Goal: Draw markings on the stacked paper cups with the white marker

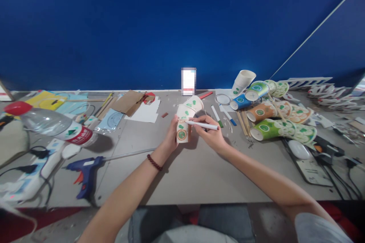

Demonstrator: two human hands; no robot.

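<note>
In the head view, my left hand [170,135] is wrapped round the side of a pair of joined paper cups [183,128]. The lower cup is white, printed with green leaves and a round brown emblem; the upper part leans away to the right. My right hand [210,136] grips a white marker [205,125] like a pen, its red end pointing right. The marker's tip is at the cups, near the seam; whether it touches is too small to tell. Just beyond the cups lies a red marker [205,95].
Coloured paper cups [269,129] and a stack of white cups [243,80] stand at right. Green [217,116] and blue [228,115] markers lie nearer. To the left are a glue gun [88,174], a bottle [57,123], a power strip [34,174] and cardboard [128,102].
</note>
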